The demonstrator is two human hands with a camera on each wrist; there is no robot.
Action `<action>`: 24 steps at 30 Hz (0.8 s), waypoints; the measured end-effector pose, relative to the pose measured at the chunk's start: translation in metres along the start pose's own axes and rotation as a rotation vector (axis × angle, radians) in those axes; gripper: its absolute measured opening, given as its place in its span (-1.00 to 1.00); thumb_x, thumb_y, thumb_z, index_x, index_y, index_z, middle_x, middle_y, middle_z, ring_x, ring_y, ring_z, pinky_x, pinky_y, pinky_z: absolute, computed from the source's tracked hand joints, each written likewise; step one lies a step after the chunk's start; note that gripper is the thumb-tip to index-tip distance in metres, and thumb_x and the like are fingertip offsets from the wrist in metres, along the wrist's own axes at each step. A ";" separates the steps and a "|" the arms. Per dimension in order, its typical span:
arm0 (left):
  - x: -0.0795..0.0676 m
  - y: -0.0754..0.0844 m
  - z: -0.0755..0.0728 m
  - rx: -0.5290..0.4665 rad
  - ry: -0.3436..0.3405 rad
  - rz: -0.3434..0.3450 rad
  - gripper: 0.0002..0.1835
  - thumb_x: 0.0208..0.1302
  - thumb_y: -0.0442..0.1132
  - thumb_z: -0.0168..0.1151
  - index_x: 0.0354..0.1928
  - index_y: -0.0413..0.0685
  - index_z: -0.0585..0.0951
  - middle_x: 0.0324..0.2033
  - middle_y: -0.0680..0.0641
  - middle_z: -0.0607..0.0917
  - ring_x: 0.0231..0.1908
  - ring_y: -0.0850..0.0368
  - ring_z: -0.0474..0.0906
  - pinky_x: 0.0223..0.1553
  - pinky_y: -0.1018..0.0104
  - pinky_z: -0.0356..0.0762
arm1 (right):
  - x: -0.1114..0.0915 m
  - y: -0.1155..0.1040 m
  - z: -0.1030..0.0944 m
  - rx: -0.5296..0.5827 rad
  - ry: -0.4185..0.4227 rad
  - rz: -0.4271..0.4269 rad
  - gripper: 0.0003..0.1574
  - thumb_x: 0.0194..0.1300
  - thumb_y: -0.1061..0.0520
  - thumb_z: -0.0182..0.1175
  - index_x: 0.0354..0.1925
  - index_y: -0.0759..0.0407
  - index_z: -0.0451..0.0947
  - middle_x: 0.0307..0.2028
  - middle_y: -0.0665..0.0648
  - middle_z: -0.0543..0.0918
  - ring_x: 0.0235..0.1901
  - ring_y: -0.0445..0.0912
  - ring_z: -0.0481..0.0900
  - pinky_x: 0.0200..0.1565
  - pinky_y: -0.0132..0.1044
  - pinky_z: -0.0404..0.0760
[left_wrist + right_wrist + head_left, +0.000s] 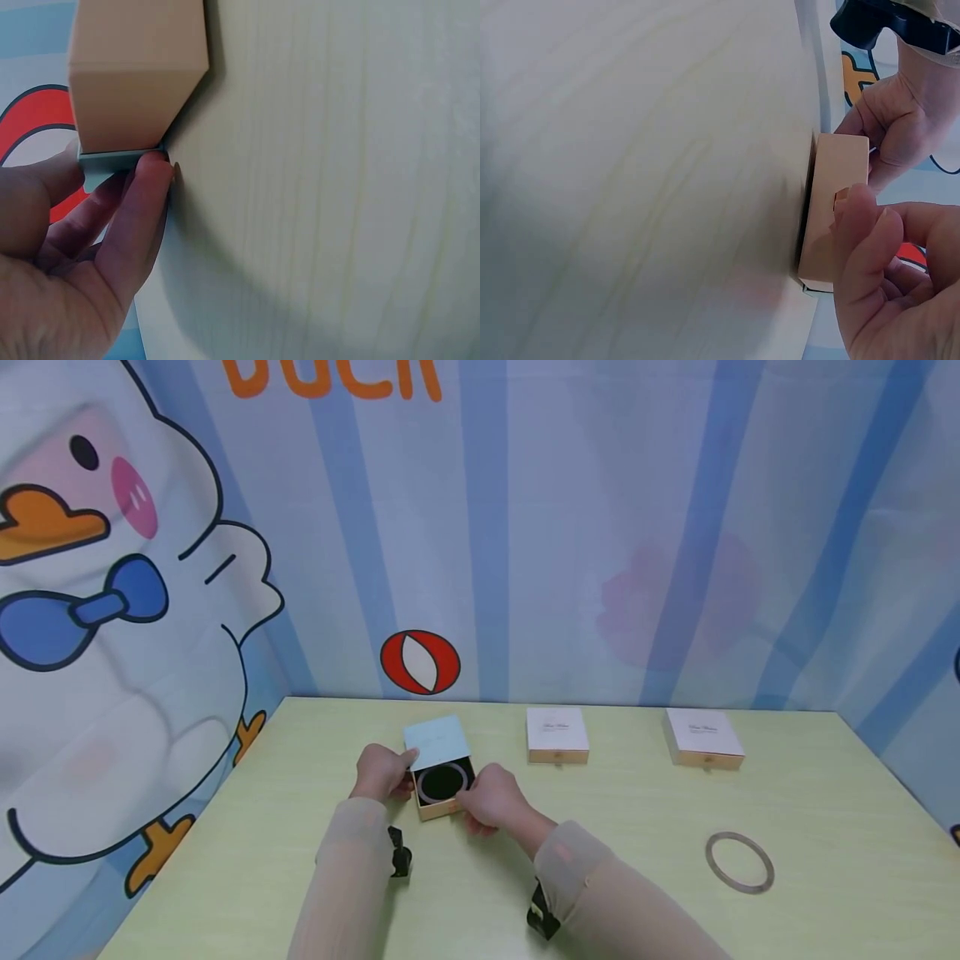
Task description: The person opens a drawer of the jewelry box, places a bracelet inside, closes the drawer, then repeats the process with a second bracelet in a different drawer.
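Observation:
A small drawer box with a pale blue sleeve [437, 740] stands left of the table's middle, its peach drawer [440, 811] pulled partly out toward me. Inside the drawer, a pale bangle [421, 792] rings a black round centre. My left hand [380, 772] grips the sleeve from the left, thumb at the top edge; the left wrist view shows its fingers at the sleeve's rim [112, 159], beside the drawer's side [135, 90]. With thumb and forefinger, my right hand [497, 797] pinches the small tab at the drawer front [821, 240].
Two white-topped boxes, one near the middle [557, 732] and one farther right [703, 735], stand along the back of the table. A loose grey bangle [730, 836] lies at the right. Behind the table hangs a printed duck backdrop [555, 527].

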State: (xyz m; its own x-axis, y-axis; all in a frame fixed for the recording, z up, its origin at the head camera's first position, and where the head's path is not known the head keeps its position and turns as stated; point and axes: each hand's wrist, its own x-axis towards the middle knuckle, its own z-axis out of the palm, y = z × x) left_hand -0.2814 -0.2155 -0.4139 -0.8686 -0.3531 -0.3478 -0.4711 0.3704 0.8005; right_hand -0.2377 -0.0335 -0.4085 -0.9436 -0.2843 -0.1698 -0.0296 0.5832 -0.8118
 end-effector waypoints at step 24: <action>-0.001 -0.001 -0.001 -0.009 0.003 0.011 -0.60 0.29 -0.08 0.21 -0.21 -0.40 0.55 -0.63 -0.11 0.59 -0.69 0.15 0.57 -0.53 0.26 0.63 | -0.003 0.000 0.019 0.247 -0.015 0.113 -0.76 0.18 0.28 0.19 -0.56 0.43 0.55 -0.85 0.05 0.49 -0.87 -0.22 0.43 -0.80 -0.44 0.37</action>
State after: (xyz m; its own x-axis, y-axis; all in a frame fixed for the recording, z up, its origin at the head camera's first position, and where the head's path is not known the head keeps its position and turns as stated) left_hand -0.2801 -0.2166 -0.4145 -0.8733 -0.3516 -0.3373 -0.4599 0.3664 0.8088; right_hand -0.2286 -0.0470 -0.4185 -0.9314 -0.2402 -0.2734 0.1582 0.4091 -0.8987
